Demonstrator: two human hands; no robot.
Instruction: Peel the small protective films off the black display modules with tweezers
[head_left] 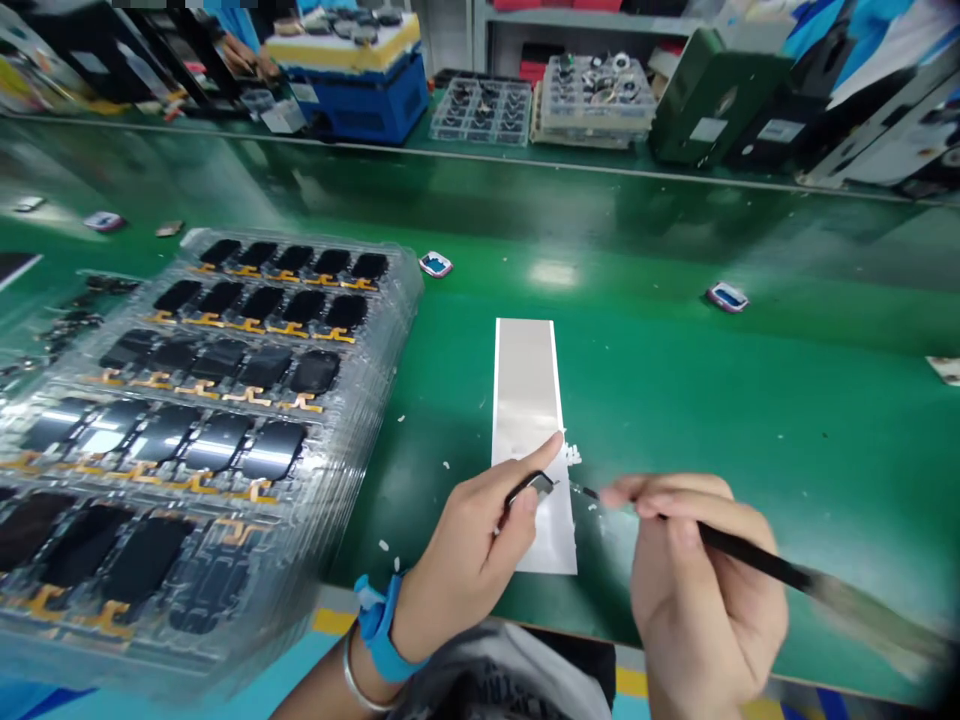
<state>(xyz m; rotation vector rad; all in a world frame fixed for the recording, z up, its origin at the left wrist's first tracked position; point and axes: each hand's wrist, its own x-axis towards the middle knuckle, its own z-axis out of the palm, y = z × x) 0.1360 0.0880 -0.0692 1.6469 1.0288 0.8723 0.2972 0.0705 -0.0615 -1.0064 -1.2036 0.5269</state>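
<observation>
Green matting is covering the desk (pixel 675 380); I am logging from the head camera feed.

- Left hand (pixel 469 540) is hovering just inside the desk's near edge, about midway along it. Thumb and forefinger are clamped together on a small dark part (pixel 531 487).
- The small dark part is sitting above the lower half of a white strip (pixel 526 400). The strip is lying flat, running from close to the near edge toward the middle of the desk.
- Right hand (pixel 697 580) is working just to the right of the left one, fingers closed around a black tool (pixel 750 560). The tool's thin tip is pointing left and ending just beside the small dark part; I cannot tell whether they are touching. Its rear end is blurring out toward the near right corner.
- White flecks (pixel 574 455) are lying at the strip's right edge, close to the left fingertips.
- A blue wristband (pixel 379 625) and a thin metal bangle (pixel 356 680) are sitting on the left wrist.
- A stack of clear trays (pixel 187 400), its pockets filled with dark panels with orange tails, is occupying the near left corner.
- A blue-and-white piece (pixel 436 264) is lying beyond the trays' far right corner, and a second piece (pixel 727 296) is lying well apart from it, toward the right edge.
</observation>
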